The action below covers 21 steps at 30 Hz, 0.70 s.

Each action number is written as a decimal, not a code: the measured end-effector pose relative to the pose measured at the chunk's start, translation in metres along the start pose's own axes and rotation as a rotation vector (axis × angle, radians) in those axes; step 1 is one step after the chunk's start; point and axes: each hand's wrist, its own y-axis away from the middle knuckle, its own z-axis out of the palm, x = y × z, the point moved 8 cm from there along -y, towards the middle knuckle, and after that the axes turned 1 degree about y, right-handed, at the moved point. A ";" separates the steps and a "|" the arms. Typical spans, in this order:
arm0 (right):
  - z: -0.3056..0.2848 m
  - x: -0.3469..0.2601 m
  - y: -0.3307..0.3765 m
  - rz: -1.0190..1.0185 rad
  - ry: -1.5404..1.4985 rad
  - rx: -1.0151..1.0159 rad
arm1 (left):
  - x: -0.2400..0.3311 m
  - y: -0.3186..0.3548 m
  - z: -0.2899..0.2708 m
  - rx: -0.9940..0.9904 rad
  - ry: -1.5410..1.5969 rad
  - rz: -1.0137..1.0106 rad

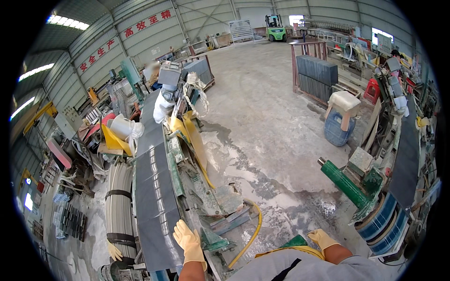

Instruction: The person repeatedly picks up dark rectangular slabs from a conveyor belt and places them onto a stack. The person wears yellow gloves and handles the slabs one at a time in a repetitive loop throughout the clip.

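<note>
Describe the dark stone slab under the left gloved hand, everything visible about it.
The slab is a long, narrow, dark grey stone panel with a glossy, reflective face. It lies flat on a green machine bed, running away from the person, and appears divided into several pieces end to end. The left hand, in a yellow glove, rests at its near right edge.

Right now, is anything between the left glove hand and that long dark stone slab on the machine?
Nothing visible is. The left hand in its yellow glove rests at the near end of the dark stone slab, by its right edge. The right hand, also gloved, is apart from it, near the yellow hose.
</note>
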 end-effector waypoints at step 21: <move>0.009 -0.007 0.000 -0.059 0.007 -0.052 | 0.000 0.001 -0.004 -0.023 0.000 -0.041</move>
